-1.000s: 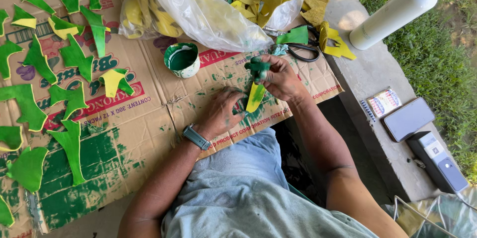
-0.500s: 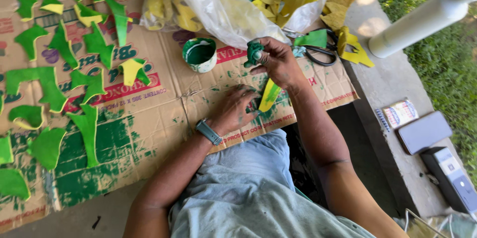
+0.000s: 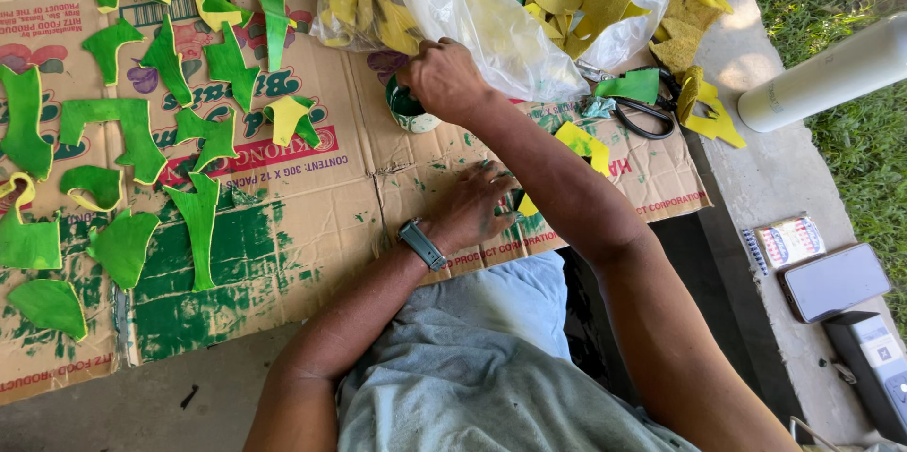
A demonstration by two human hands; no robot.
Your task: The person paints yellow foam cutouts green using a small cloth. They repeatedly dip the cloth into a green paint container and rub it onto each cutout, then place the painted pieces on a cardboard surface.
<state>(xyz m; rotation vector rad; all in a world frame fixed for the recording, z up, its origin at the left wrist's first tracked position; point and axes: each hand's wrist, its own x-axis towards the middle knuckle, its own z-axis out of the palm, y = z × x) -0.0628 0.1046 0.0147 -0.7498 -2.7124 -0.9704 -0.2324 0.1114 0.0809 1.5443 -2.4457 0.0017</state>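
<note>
A flattened cardboard covers the bench, with cut pieces spread over its left part. At its far edge lies a plastic bag holding more pieces, a small cup just in front of it under the right hand, and scissors to the bag's right. The left hand rests on the cardboard nearer the person, while a bottle, a phone and a small packet lie off the cardboard to the right.
</note>
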